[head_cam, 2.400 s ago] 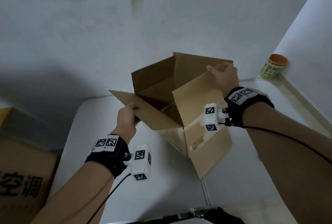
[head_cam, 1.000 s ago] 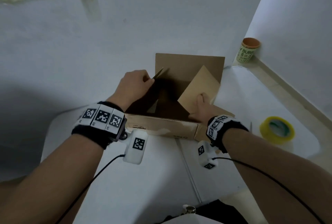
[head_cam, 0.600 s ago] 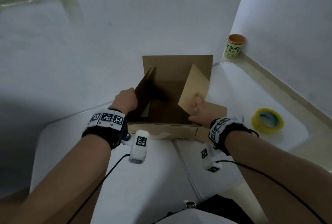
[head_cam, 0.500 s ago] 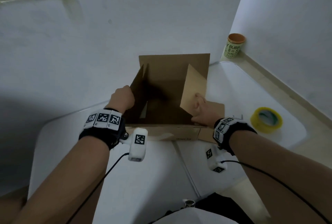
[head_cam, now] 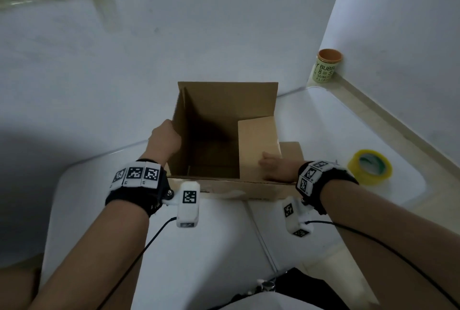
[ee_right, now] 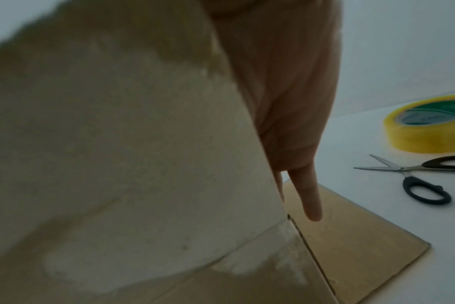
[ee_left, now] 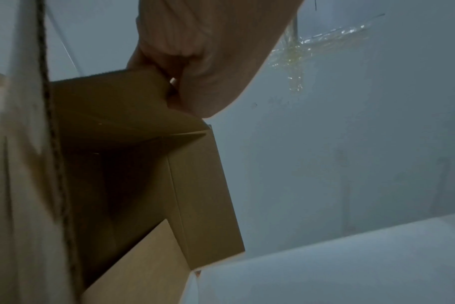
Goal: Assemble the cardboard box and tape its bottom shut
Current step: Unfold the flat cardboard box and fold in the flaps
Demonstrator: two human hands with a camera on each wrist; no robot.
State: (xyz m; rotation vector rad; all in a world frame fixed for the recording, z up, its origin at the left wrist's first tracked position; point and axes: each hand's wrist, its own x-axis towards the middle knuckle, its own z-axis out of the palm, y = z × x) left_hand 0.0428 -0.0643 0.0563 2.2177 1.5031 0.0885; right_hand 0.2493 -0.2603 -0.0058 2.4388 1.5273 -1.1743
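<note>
A labelled cup (head_cam: 325,66) with an orange rim stands at upper right in the wall corner. Black-handled scissors (ee_right: 413,176) lie open on the white bench (head_cam: 214,247).

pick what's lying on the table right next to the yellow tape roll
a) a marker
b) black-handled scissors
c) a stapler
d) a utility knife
b: the right wrist view shows black-handled scissors lying open on the white table just in front of the yellow tape roll.

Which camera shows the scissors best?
The right wrist view: the scissors lie open on the table beside the tape roll. The head view hardly shows them behind the right wrist; the left wrist view shows none.
</note>
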